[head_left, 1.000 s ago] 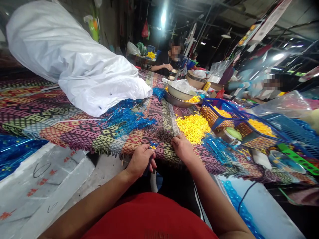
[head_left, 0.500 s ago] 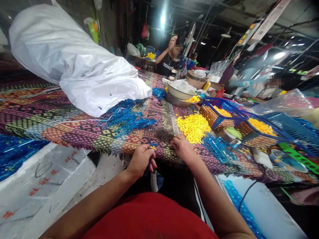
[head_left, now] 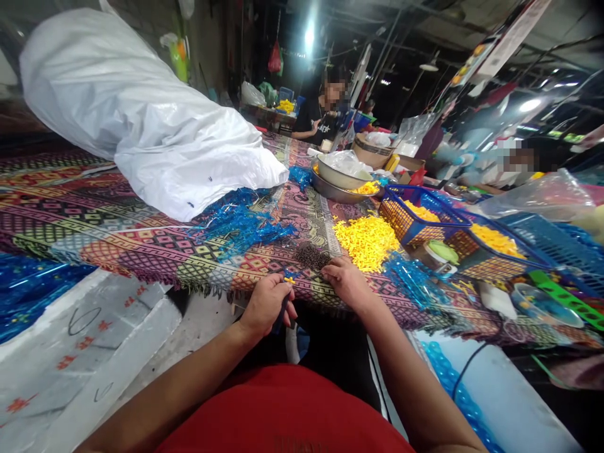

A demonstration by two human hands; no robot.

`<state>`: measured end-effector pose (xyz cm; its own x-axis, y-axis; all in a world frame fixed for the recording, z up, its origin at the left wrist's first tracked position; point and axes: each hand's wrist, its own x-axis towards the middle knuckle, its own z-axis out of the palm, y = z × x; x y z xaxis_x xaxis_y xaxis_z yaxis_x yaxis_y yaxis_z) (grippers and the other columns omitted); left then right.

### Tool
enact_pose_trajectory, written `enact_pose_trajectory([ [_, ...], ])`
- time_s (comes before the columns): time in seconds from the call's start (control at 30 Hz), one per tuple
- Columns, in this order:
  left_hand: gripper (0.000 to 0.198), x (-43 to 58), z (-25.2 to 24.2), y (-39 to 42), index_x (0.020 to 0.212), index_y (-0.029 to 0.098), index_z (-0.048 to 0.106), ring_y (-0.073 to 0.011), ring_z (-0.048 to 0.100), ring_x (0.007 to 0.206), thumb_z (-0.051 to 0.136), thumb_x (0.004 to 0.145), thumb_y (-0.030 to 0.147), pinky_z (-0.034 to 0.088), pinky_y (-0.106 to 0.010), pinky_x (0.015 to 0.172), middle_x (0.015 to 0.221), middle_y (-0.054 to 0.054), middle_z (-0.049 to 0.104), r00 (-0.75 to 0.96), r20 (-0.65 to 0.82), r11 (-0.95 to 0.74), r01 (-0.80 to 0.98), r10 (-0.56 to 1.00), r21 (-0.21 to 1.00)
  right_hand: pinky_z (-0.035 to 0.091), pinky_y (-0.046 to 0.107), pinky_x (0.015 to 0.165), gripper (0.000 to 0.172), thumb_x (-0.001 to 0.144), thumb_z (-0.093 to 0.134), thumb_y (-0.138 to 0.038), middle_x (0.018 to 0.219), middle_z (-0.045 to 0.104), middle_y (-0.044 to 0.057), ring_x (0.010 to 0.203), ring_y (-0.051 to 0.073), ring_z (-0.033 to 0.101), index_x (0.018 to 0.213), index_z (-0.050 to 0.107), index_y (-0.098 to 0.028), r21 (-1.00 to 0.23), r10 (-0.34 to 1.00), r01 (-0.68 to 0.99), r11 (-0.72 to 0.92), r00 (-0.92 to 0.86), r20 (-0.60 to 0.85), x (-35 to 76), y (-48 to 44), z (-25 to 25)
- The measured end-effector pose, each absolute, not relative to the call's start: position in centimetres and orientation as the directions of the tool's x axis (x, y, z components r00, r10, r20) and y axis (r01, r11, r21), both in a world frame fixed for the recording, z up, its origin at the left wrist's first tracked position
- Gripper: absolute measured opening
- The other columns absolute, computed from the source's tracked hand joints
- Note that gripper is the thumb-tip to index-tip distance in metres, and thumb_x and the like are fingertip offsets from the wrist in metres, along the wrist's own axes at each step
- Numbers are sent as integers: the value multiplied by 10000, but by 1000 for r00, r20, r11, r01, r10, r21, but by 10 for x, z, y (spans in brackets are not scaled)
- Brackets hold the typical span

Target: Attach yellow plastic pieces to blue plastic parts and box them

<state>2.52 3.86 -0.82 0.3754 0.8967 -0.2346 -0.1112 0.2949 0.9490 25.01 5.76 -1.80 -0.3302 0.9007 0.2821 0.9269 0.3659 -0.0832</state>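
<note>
Lying heaped on woven cloth [head_left: 155, 251], tiny dark grains [head_left: 309, 257] are bordered by the right hand [head_left: 346, 284], its grip's state unclear; a small yellow piece [head_left: 289, 280] is pinched by the left hand [head_left: 265, 305].

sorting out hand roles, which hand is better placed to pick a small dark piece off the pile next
Probably the right hand: it is at the edge of the pile of small dark pieces, while the left hand is farther off, pinching a small yellow piece.

Near edge of a patterned tablecloth [head_left: 306, 217]
Left hand [head_left: 265, 303] pinches a yellow piece [head_left: 289, 280]; right hand [head_left: 346, 284] is at the dark granules' [head_left: 309, 256] right edge.
</note>
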Motion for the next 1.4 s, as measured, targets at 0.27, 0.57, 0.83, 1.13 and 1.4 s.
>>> enact_pose_trajectory([
  [0.27,117,25,-12,39,681,170,452,-120,486,290,420,767,243,326,-175,270,405,17,541,383,-222,287,-121,897,950,391,292,700,182,862,420,-156,749,571,62,751,182,502,745,558,-171,-202,892,908,368,-282,354,239,51,-10],
  [0.57,102,35,-2,40,692,168,452,-120,488,284,428,757,243,332,-184,272,415,20,538,381,-205,285,-166,902,944,394,264,620,137,846,406,-169,721,561,44,683,164,508,787,530,-173,-388,904,858,336,-179,388,209,36,-6],
  [0.83,106,32,-4,41,674,159,457,-122,519,320,437,746,234,343,-181,275,459,18,537,350,-208,286,-189,914,939,372,321,743,177,825,409,-94,828,567,113,811,222,459,798,579,-138,134,862,893,430,-450,234,210,42,-8],
  [1.13,85,29,-11,41,685,158,447,-110,510,314,450,734,227,350,-179,276,485,32,525,333,-215,286,-182,918,941,397,298,733,202,852,416,-116,797,586,96,806,197,494,872,617,-135,45,824,839,543,-542,167,218,45,0],
  [1.4,97,32,-10,41,701,160,459,-103,497,305,435,757,237,342,-163,292,426,27,523,360,-212,275,-132,909,952,450,254,540,85,729,643,-272,637,615,6,570,128,546,729,649,-187,-857,976,470,211,-54,211,207,40,-8],
])
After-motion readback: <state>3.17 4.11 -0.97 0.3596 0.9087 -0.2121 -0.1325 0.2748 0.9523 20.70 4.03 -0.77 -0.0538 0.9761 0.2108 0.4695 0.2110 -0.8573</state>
